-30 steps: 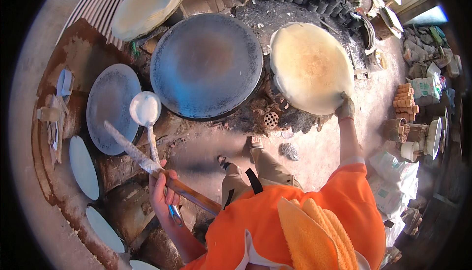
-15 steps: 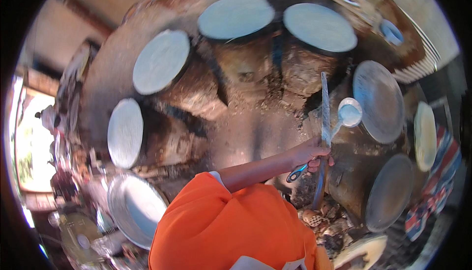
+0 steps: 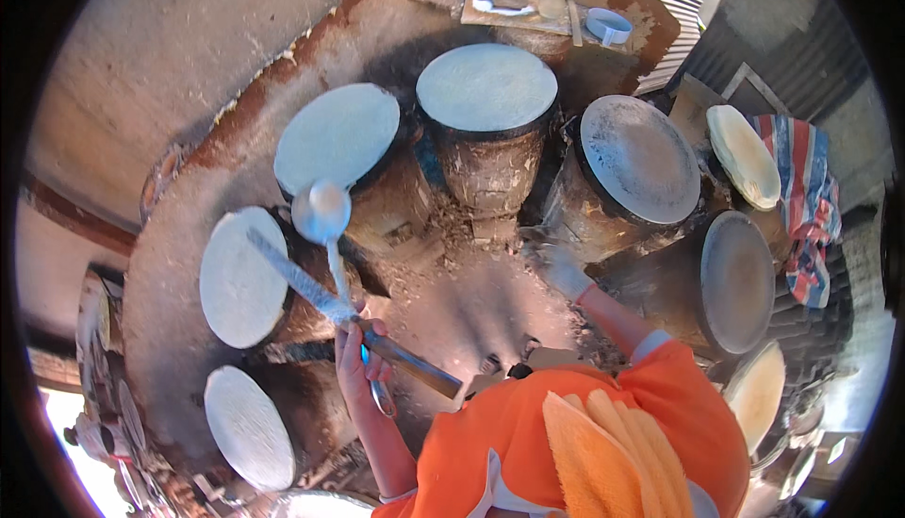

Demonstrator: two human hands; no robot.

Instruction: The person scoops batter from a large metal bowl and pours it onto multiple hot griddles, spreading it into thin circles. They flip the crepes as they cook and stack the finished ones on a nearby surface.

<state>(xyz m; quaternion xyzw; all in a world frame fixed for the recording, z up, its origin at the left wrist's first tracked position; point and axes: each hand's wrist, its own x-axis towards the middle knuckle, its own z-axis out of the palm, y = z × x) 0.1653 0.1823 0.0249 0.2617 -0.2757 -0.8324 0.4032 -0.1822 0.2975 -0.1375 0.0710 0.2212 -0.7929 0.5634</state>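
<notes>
My left hand point(image 3: 360, 360) is closed round the handles of a steel ladle point(image 3: 320, 221) and a long flat spreader point(image 3: 304, 278) with a coated blade and wooden handle. The ladle's bowl is over the rims of two griddles spread with pale batter point(image 3: 337, 131) point(image 3: 243, 278). My gloved right hand point(image 3: 561, 273) is blurred, low in front of the bare griddle point(image 3: 641, 155) on a drum stove; I cannot make out its fingers.
More batter-covered griddles point(image 3: 486, 84) point(image 3: 247, 428) and another bare griddle point(image 3: 737, 282) stand in an arc. A pale round stack point(image 3: 742, 155) leans by a striped cloth point(image 3: 803, 207). A board point(image 3: 509, 14) and blue container point(image 3: 608, 26) lie on the back ledge.
My view has swung round to the arc of batter-covered griddles. My right hand has left the pale round's edge that it touched a second ago. The ladle and spreader stay in my left hand.
</notes>
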